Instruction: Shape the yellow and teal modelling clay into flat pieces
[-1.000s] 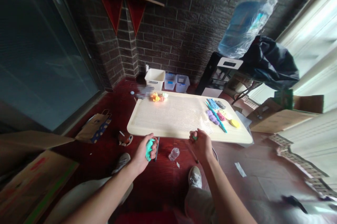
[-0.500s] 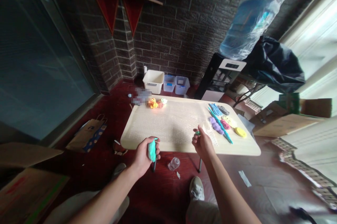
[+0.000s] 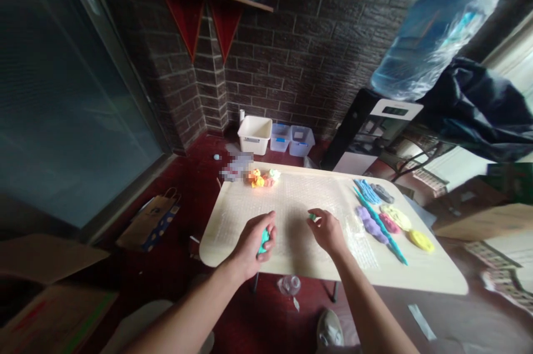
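A lump of turquoise modelling clay (image 3: 264, 241) is wrapped in the fingers of my left hand (image 3: 252, 243), above the table's front edge. My right hand (image 3: 328, 232) pinches a small piece of green clay (image 3: 311, 216) between thumb and fingertips, over the bubble wrap (image 3: 291, 198). The two hands are apart, facing each other. Right of my right hand lie purple clay (image 3: 370, 223), a long teal clay strip (image 3: 381, 226), pink clay (image 3: 389, 223), pale yellow clay (image 3: 395, 216), blue clay strands (image 3: 368, 191), grey clay (image 3: 382, 193) and a yellow disc (image 3: 421, 240).
Small orange, yellow and white clay figures (image 3: 262, 178) sit at the far left of the table (image 3: 441, 276). Storage bins (image 3: 255, 143) stand on the floor behind it. A water dispenser (image 3: 353, 126) is at the back right. A plastic cup (image 3: 290, 285) lies on the floor below.
The view has shifted, and the table appears larger and nearer. My left hand has moved right and closed further round the turquoise clay. My right hand keeps its pinch on the green piece.
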A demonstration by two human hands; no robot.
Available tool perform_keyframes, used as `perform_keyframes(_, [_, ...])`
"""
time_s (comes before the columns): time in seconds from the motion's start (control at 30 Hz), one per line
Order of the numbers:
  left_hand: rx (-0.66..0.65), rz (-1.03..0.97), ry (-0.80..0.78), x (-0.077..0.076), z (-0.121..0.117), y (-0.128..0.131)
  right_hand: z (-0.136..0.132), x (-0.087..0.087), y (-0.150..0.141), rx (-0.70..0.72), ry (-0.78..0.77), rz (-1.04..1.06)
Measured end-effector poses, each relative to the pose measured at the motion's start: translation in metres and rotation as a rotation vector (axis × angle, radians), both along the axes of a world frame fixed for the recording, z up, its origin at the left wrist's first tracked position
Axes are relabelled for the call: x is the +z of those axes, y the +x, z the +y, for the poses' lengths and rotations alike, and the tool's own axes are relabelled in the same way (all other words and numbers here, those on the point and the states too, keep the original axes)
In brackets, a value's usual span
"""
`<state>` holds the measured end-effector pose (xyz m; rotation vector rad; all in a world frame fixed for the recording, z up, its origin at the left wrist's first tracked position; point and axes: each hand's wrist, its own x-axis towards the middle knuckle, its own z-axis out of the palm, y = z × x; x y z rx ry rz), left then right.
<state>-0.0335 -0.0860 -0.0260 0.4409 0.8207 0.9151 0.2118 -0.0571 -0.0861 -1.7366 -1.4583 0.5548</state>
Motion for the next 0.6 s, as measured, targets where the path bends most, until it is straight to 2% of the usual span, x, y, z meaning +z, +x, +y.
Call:
perform_keyframes(0.2, [-0.004,-0.091,-0.152,-0.002,0.017,-0.008,0.006,-0.015,-0.005,0.079,0.058,-0.249])
perform_keyframes(0.3, [0.002,-0.145,-0.223,0.000,0.017,-0.014,0.004,-0.014,-0.006,0.088,0.072,-0.296])
perform_keyframes(0.37, [0.015,-0.186,-0.259,0.002,0.017,-0.018,-0.001,-0.007,-0.010,0.067,0.102,-0.309])
perform_keyframes(0.47, [0.037,-0.245,-0.303,0.004,0.014,-0.023,-0.020,0.013,-0.028,0.043,0.171,-0.291])
perform_keyframes(0.6, [0.136,-0.319,-0.297,0.001,0.001,-0.023,-0.067,0.042,-0.079,0.129,0.272,-0.220])
